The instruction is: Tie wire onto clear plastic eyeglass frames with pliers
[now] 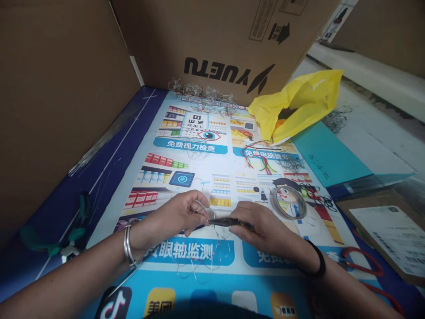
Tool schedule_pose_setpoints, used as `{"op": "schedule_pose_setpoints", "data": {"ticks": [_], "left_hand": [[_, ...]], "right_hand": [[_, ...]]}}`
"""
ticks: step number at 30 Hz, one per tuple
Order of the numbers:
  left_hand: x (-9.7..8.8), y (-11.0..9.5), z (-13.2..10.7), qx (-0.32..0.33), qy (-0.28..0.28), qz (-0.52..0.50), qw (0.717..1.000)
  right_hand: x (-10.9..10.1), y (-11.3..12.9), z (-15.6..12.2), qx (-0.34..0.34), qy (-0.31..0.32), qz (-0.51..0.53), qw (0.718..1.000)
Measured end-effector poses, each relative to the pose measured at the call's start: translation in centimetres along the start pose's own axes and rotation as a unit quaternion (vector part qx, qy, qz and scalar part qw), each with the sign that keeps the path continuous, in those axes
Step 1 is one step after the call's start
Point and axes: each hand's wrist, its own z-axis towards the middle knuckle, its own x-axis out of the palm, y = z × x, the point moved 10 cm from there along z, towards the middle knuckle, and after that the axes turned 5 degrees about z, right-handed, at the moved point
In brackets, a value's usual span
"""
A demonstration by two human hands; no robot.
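My left hand [186,210], wearing silver bangles, pinches a thin wire between thumb and fingertips. My right hand [257,221], with a black band at the wrist, is closed around dark needle-nose pliers [221,222]. Their narrow tip meets the wire at my left fingertips; whether the jaws grip it is too small to tell. Below my hands, thin wire loops [211,261] with tiny reddish bits spread over the printed sheet [237,257]. I cannot make out whether these loops join the held wire.
Tangled wire pieces [202,94] lie along the cardboard box [159,44]. To the right are a yellow bag [305,102], coloured cords [267,165], a tape roll [288,202] and red-handled scissors [361,261]. Straight wires [99,148] and a green-handled tool [83,212] are at left.
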Motion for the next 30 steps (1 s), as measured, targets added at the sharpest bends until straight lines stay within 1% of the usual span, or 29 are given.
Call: {"op": "schedule_pose_setpoints", "data": {"ticks": [5, 9, 15, 18, 21, 23, 26, 30], "left_hand": [[0.0, -0.2, -0.3, -0.013, -0.007, 0.022, 1.000], [0.0, -0.3, -0.3, -0.020, -0.009, 0.028, 0.999], [0.0, -0.1, -0.1, -0.007, -0.003, 0.038, 0.999], [0.1, 0.0, -0.1, -0.010, 0.002, 0.041, 0.999], [0.1, 0.1, -0.1, -0.016, 0.000, 0.049, 0.999], [0.1, 0.1, -0.1, -0.014, -0.004, 0.046, 0.999], [-0.1, 0.1, 0.0, -0.001, -0.014, 0.026, 1.000], [-0.8, 0.4, 0.1, 0.004, -0.046, 0.014, 0.999]], "right_hand": [[0.2, 0.3, 0.1, -0.006, 0.006, -0.004, 1.000], [0.3, 0.1, 0.0, 0.002, 0.007, -0.007, 1.000], [0.6, -0.5, 0.0, 0.026, 0.024, -0.007, 0.999], [0.8, -0.6, 0.0, 0.028, 0.038, -0.001, 0.999], [0.9, -0.6, 0.0, 0.028, 0.038, 0.003, 0.999], [0.8, -0.6, 0.0, 0.032, 0.027, 0.003, 0.999], [0.5, -0.7, 0.0, 0.048, -0.011, -0.008, 0.999], [0.0, -0.5, 0.0, 0.064, -0.057, 0.001, 0.996]]}}
